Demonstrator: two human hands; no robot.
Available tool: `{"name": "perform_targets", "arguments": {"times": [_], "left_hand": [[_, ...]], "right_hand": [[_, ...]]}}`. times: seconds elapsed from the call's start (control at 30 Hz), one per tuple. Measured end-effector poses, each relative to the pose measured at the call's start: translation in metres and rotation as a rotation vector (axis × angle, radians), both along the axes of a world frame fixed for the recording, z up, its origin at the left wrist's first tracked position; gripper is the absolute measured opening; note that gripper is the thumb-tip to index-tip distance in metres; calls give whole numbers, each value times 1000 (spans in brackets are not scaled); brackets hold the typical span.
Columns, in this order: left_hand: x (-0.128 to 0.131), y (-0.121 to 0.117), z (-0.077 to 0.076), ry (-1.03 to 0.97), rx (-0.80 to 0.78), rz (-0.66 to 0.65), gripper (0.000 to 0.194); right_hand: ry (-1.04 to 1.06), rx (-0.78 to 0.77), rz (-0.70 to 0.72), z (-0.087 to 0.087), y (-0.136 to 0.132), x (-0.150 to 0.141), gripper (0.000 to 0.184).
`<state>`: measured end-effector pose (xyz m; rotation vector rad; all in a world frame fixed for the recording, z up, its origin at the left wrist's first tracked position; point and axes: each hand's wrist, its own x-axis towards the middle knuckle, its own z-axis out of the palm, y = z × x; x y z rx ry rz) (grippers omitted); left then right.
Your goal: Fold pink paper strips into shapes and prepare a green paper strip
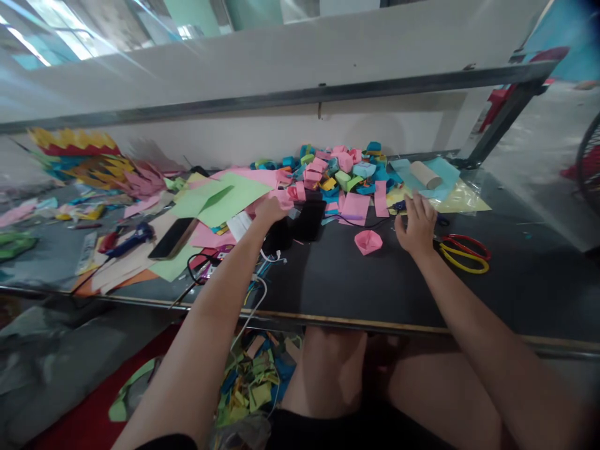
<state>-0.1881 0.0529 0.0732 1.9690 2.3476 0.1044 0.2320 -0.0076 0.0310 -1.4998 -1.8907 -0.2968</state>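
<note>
From the pink folded paper (368, 242) on the surface (356, 287), your right grip (417, 229), loosely spread, is at two o'clock; left grip (272, 212), hold unclear, ten; paper scraps (253, 378) below, container indistinct, seven; surface's front edge (365, 323), six.

Count by kind. Hands: 2, left hand (272, 212) and right hand (417, 226). Pink paper cup (368, 243): 1. Cardboard tube (425, 175): 1. Scissor handle loops (464, 261): 2, being 1 red and 1 yellow. Phone (172, 239) with pale edge: 1. Blue glue gun (135, 240), left side: 1. Fan (591, 165), partly in view: 1. Table (360, 287): 1. Folded paper pieces (345, 162), heaped: over 20, overlapping, exact count unreadable. Paper scraps (260, 394) below: many, uncountable.
</note>
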Motion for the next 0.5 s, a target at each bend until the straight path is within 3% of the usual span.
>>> {"name": "perform_targets", "arguments": {"times": [0.17, 0.27, 0.37, 0.5], "left_hand": [[14, -9, 20, 48, 199, 81, 33], [18, -9, 38, -122, 413, 15, 26], [26, -10, 50, -564, 549, -156, 23], [51, -16, 49, -1264, 481, -347, 42]], "right_hand": [[5, 31, 475, 6, -18, -9, 51], [-9, -69, 614, 4, -19, -18, 50], [-15, -197, 622, 0, -16, -21, 56], [8, -280, 566, -2, -15, -17, 59]]}}
